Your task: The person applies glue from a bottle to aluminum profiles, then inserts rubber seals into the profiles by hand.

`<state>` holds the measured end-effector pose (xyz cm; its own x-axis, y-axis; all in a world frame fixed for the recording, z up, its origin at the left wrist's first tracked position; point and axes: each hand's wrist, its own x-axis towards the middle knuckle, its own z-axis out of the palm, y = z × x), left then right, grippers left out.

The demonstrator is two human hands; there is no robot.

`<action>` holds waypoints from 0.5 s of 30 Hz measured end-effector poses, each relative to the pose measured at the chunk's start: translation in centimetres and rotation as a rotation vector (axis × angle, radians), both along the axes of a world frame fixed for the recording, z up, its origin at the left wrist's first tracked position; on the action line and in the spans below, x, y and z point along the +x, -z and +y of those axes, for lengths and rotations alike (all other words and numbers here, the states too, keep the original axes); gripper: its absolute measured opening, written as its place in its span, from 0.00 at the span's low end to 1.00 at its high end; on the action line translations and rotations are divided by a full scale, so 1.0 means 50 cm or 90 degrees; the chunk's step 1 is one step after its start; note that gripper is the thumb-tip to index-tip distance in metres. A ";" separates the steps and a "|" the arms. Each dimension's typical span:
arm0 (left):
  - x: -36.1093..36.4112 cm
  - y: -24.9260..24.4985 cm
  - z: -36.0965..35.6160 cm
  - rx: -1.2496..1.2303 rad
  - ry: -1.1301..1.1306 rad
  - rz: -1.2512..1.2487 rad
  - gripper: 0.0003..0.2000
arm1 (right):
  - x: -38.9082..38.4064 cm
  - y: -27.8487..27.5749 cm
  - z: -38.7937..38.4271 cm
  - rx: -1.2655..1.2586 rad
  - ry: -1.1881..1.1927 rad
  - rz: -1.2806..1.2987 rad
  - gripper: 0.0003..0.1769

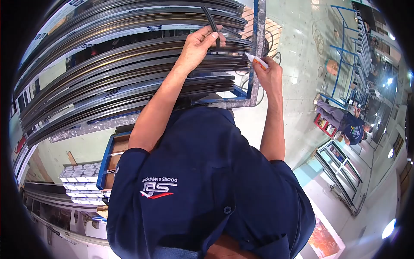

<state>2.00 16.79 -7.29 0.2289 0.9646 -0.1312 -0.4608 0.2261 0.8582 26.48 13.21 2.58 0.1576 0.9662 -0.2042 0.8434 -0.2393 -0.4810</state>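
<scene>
My left hand (202, 45) pinches a thin black strip (211, 26) above the ends of the long dark profiles (142, 56). The strip runs up and away from my fingers and also hangs a little below them. To its right, my right hand (269, 72) is wrapped round a small white bottle (258, 61) with orange print. The bottle's narrow tip points up and left, near the profile ends. A gap separates the bottle from the strip.
A blue and grey rack frame (258, 39) edges the profiles on the right, with cables and a wooden pallet (274, 32) behind. White stacked boxes (82, 177) stand lower left. A co-worker (351, 127) is at the far right beside a red crate (323, 125).
</scene>
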 end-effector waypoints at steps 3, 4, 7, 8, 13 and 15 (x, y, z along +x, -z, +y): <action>0.000 0.001 0.000 0.006 0.001 0.008 0.18 | -0.006 -0.011 0.003 -0.021 0.020 -0.002 0.19; -0.001 0.000 0.000 0.008 0.000 0.010 0.18 | -0.006 -0.014 0.003 -0.028 0.028 -0.003 0.19; -0.001 -0.006 -0.001 -0.001 -0.003 0.001 0.18 | 0.021 0.007 0.005 0.020 0.031 -0.014 0.20; -0.001 -0.005 0.000 -0.001 -0.001 0.003 0.18 | 0.025 0.001 0.007 0.003 0.020 -0.024 0.20; -0.001 -0.001 0.001 0.007 0.003 0.015 0.18 | 0.006 -0.013 0.011 -0.031 0.035 -0.015 0.20; 0.000 0.003 0.001 0.018 0.003 0.023 0.18 | 0.001 -0.008 0.010 -0.027 0.024 0.002 0.20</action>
